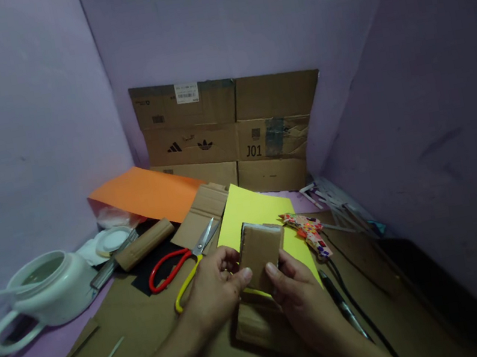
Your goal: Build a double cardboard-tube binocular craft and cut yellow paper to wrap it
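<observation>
A small cardboard piece (259, 249) is pinched upright above the yellow paper (248, 208), with the left hand (213, 286) and right hand (301, 293) both closed on its edges. Even thumb pressure along its bend would likely be needed.

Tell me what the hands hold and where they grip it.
A small cardboard piece, held upright: the left hand grips its lower left edge, the right hand its lower right edge.
</observation>
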{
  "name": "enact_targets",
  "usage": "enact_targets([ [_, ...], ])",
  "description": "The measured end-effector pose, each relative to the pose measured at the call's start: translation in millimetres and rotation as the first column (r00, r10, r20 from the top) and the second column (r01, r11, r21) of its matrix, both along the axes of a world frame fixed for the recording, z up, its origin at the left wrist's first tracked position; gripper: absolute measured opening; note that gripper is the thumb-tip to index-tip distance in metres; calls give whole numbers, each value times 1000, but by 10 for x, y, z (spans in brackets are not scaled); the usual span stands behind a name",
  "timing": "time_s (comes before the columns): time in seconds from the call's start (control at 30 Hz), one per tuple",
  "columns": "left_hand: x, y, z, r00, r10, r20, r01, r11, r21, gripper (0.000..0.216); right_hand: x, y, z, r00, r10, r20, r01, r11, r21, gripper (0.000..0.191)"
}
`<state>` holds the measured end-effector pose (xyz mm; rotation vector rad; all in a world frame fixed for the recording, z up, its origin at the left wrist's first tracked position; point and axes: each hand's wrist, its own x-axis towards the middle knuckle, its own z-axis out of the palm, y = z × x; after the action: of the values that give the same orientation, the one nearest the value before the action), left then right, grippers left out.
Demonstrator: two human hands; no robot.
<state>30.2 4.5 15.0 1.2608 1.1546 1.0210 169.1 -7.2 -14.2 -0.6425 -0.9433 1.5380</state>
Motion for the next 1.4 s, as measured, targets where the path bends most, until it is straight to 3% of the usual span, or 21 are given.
enact_targets([
  [0.23, -36, 32, 5, 999, 33, 27, -32, 999, -29, 24, 24, 41, 36, 1000, 17, -12, -19, 987, -157, 30],
  [0.43, -49, 53, 3, 999, 49, 24, -48, 998, -51, 25, 112, 64, 85, 976, 3, 220, 45, 976, -212, 36],
  [0.73, -10, 43, -45, 999, 38, 31, -35, 996, -86, 31, 60, 62, 38, 995, 33, 99, -14, 982, -186, 30],
  [0.93, 4, 6, -27, 996, 84, -16, -84, 996, -18, 34, 65, 74, 47, 997, 14, 77, 2, 980, -200, 31],
  [1.13, 24, -35, -34, 996, 80, -51, -79, 997, 18, 23, 64, 76, 27, 996, -12, 92, 30, 981, -191, 30],
  [1.3, -42, -21, -54, 953, 118, -278, -76, 984, 160, 16, 67, 93, 27, 974, -110, 197, 163, 947, -277, 35],
  [1.4, -156, -14, 23, 942, 201, -267, -137, 961, 240, 13, 90, 122, 44, 962, -149, 228, 218, 923, -317, 33],
])
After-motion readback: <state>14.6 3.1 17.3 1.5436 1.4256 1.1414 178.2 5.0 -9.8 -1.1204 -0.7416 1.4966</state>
